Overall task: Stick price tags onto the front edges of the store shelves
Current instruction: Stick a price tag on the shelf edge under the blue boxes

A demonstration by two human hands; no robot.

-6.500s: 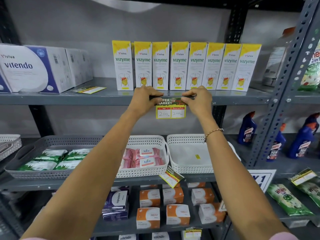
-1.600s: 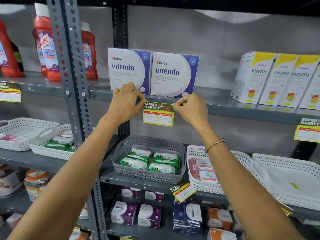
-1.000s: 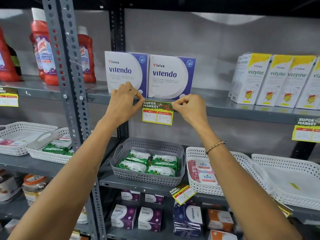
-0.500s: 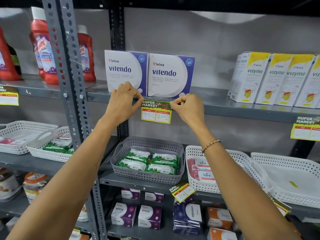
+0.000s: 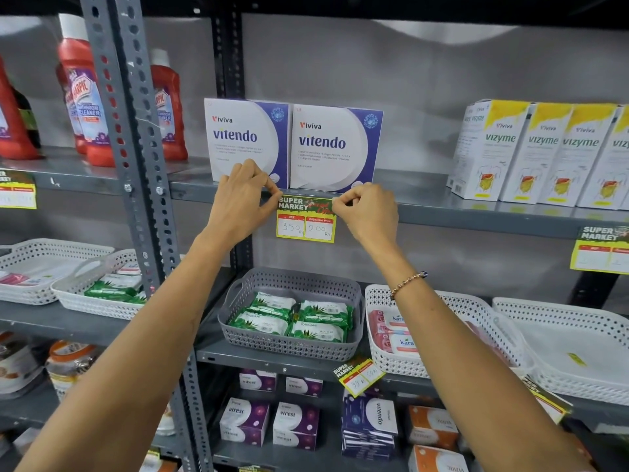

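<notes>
On the grey store shelf [image 5: 476,212], left hand [image 5: 240,199] and right hand [image 5: 369,207] pinch the price tag [image 5: 305,221] corners, probably to level it.

Shop – metal shelving [image 5: 476,212] stocked with boxed goods [image 5: 335,148], cleaner bottles [image 5: 83,107], probably supermarket price tags [image 5: 305,219].

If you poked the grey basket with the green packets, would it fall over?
Probably not. The grey basket looks low and wide and sits flat on the shelf, so it would likely slide rather than tip. Its holey plastic walls suggest it is light, though the green packets add some weight.
</notes>
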